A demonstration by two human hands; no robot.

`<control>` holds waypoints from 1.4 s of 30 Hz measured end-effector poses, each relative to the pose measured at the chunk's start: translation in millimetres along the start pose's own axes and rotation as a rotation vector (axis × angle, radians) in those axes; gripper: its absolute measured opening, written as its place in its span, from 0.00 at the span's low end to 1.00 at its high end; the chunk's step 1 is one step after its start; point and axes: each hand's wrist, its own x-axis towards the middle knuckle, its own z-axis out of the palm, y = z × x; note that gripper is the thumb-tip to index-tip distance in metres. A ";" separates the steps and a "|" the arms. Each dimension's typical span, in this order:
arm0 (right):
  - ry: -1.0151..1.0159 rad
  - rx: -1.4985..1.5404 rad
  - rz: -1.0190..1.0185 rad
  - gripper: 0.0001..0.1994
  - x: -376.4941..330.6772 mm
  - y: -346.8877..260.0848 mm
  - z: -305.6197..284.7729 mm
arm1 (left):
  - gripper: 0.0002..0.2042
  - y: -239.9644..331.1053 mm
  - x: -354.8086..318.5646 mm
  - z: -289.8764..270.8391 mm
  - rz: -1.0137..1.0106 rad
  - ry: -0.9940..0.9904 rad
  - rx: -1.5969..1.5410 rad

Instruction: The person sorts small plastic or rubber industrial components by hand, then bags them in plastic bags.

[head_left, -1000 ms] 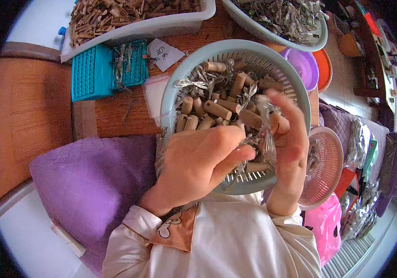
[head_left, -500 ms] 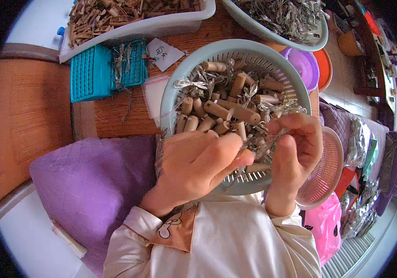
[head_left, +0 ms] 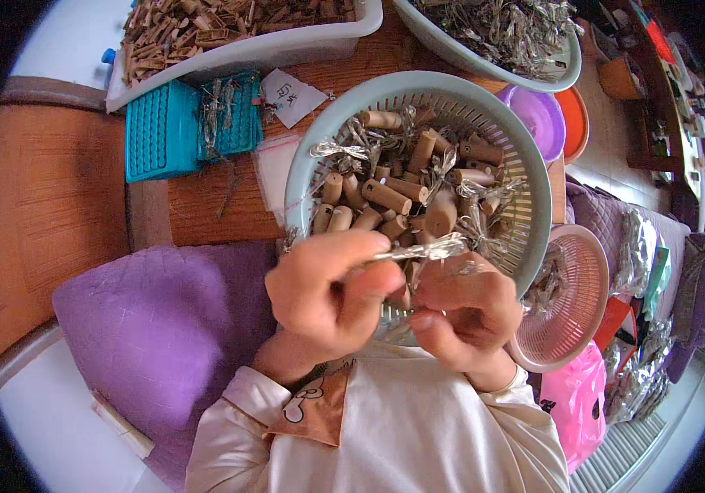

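Note:
Above the near part of a grey-green slotted basket (head_left: 303,156), my left hand (head_left: 328,287) pinches a looped bundle of thin silvery strands (head_left: 434,247) between thumb and fingers. The strands stick out to the right, over my right hand (head_left: 471,308). That hand is closed, thumb against curled fingers; what it grips, if anything, is hidden. Brown cylinders (head_left: 385,197) like short wooden tubes fill the basket, some with silvery bundles (head_left: 344,150) among them. A thicker cylinder (head_left: 441,212) lies just beyond my hands.
At the back left stands a white tub (head_left: 336,37) of brown pieces, beside teal crates (head_left: 163,131). A pale basin (head_left: 570,74) of silvery bundles sits at the back right. A pink basket (head_left: 591,287) and pink bag (head_left: 578,394) are on the right, a purple cushion (head_left: 163,329) on the left.
My right hand has moved left and down, close to my left hand, and has closed. My left hand has turned, and the silvery bundle now points right from its fingers.

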 end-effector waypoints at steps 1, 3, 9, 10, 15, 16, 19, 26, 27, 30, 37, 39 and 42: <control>0.001 -0.039 0.026 0.08 -0.3 -1.4 2.3 | 0.12 3.9 3.6 -1.3 -0.105 0.058 -0.169; 0.063 -0.017 0.125 0.08 -7.6 -3.4 6.9 | 0.11 5.7 3.8 0.0 -0.235 0.135 -0.412; 0.160 0.110 0.316 0.08 -10.8 -4.6 9.7 | 0.10 4.8 9.9 0.2 -0.410 0.115 -0.626; 0.143 0.112 0.331 0.08 -9.9 -5.8 10.2 | 0.10 4.9 11.5 0.8 -0.451 0.117 -0.655; 0.128 0.077 0.285 0.07 -6.7 -7.1 8.7 | 0.08 -2.6 7.4 5.1 -0.359 0.129 -0.523; 0.105 0.038 0.248 0.09 -8.3 -6.7 5.3 | 0.08 -5.1 6.9 4.6 -0.358 0.131 -0.523; 0.093 0.056 0.174 0.19 -12.3 -0.9 2.0 | 0.09 -8.4 7.3 3.7 -0.236 0.079 -0.547; 0.168 -0.046 -0.002 0.56 16.1 11.0 -6.3 | 0.19 -6.2 8.5 -3.0 -0.215 -0.022 -0.394; 0.103 0.044 -0.021 0.57 20.7 10.7 -6.4 | 0.18 -13.2 11.9 -4.9 0.002 -0.102 -0.299; -0.283 0.050 -0.188 0.57 29.7 21.7 -9.9 | 0.16 -10.7 20.3 -9.2 0.266 -0.224 -0.152; -0.205 -0.013 0.152 0.30 20.3 5.2 -14.1 | 0.14 -8.7 28.6 -13.4 0.451 -0.173 0.062; -0.152 -0.016 0.272 0.24 17.6 -3.2 -17.0 | 0.13 -11.6 29.1 -14.8 0.520 -0.168 0.128; -0.130 0.029 0.485 0.22 19.2 -19.1 -25.4 | 0.12 -11.6 29.4 -17.8 0.624 -0.172 0.172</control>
